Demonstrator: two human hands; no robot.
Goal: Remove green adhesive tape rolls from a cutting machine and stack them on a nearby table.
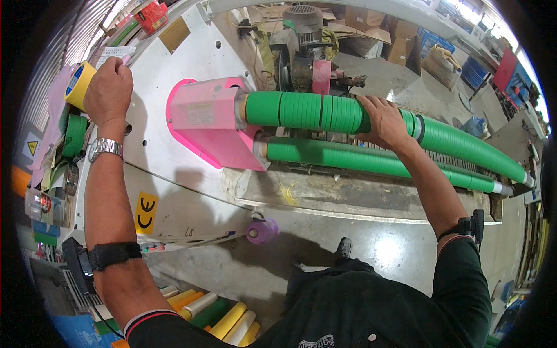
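So, far left: a clear plastic container is parked near a roll of green tape, and a yellow tape roll is stood just beside the left hand. That hand is held over the edge of the white machine housing, with a metal watch strapped on the wrist. Its fingers are bent and mostly hidden, so whether they're fully closed, or whether anything is gripped, can't be told. A small pink bit can be seen at the fingertips.

Next over, a pink guard is bolted to the housing, and two long rolls are run out from it to the right. The upper green roll is split into bands by dark lines; the slimmer lower green roll is set on the near side of it. Pretty much mid-length, the upper one is touched by the right hand, laid across the top with fingers open and spread, not wrapped round it.
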